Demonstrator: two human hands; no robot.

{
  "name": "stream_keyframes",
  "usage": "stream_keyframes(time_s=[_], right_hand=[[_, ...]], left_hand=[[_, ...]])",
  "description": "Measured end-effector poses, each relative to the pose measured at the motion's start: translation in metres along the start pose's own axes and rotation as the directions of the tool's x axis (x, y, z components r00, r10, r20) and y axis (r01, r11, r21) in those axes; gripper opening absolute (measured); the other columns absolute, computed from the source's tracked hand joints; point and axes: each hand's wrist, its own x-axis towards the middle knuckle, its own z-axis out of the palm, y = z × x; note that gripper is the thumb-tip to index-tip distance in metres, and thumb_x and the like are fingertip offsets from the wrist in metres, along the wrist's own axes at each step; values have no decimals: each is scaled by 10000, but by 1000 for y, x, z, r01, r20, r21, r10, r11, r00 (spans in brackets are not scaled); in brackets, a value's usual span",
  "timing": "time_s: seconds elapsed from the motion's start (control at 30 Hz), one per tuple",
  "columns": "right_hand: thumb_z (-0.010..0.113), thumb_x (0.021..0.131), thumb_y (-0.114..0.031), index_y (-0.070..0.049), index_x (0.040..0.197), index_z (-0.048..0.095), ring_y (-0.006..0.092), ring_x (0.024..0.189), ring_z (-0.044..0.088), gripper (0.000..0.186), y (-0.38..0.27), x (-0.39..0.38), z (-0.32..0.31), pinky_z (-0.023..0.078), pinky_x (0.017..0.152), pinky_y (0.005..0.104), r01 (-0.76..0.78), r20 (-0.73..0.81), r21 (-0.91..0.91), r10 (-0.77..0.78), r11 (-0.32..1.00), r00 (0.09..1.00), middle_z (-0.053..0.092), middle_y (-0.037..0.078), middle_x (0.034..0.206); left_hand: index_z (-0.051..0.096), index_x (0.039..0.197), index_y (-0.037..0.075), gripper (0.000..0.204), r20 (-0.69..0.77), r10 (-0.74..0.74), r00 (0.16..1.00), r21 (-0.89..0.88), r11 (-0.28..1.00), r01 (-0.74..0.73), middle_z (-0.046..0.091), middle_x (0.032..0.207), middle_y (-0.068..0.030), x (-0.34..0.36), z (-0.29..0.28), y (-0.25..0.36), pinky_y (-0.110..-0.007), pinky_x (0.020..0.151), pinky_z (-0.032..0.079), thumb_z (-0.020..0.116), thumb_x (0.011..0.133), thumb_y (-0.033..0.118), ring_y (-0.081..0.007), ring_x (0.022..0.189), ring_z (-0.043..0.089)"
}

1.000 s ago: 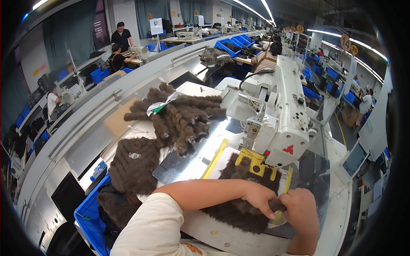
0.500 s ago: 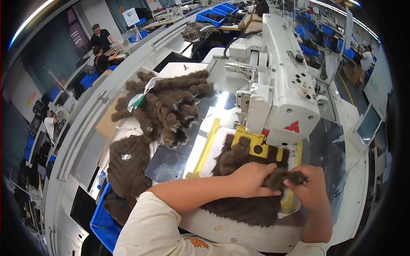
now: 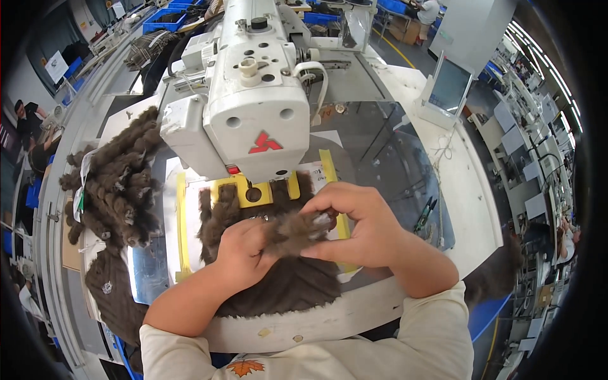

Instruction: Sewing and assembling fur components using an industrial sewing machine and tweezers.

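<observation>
We are pinching a brown fur strip (image 3: 297, 229) between our left hand (image 3: 244, 250) and right hand (image 3: 361, 225), just near the sewing machine (image 3: 253, 107) head; fingers drifting under the needle could get pricked.

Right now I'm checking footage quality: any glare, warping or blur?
Head view: fisheye bends the table edge and darkens the corners; ceiling light glares off the clear plate at left; sewing machine and both hands, left hand, right hand, look sharp.
</observation>
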Motion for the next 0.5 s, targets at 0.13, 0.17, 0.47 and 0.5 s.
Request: stream_keyframes(time_s=[0.13, 0.17, 0.47, 0.5], right_hand=[[937, 689, -118, -48, 1057, 751, 201, 830, 693, 419, 0, -1, 3, 527, 751, 301, 74, -12, -32, -74, 997, 997, 724, 74, 947], [922, 688, -99, -44, 1045, 750, 224, 822, 697, 400, 1, -2, 4, 531, 744, 310, 72, -1, -45, -72, 996, 997, 722, 82, 937], [851, 675, -20, -29, 1004, 742, 263, 770, 703, 347, 6, -6, 17, 550, 645, 323, 365, 26, -78, -364, 928, 931, 708, 122, 900], [859, 684, -32, -24, 1007, 741, 259, 765, 701, 343, 4, -5, 16, 548, 644, 320, 368, 27, -41, -367, 929, 930, 708, 119, 900]], left_hand=[[691, 1020, 49, 321, 1, 15, 1000, 98, 995, -15, 613, 752, -105, -3, 2, 5, -409, 555, 494, 809, 724, 92, -316, 641, 616], [688, 1038, 47, 352, -10, 34, 999, 84, 996, -33, 615, 756, -104, -2, 2, 6, -402, 555, 497, 826, 721, 114, -310, 646, 622], [689, 984, 19, 256, 20, 133, 991, -284, 951, -122, 697, 896, -132, 10, -2, 6, -371, 635, 547, 787, 761, 97, -309, 732, 674], [685, 966, 11, 213, 32, 159, 987, -301, 943, -142, 706, 924, -136, 6, -3, 3, -373, 665, 558, 747, 768, 56, -316, 760, 683]])
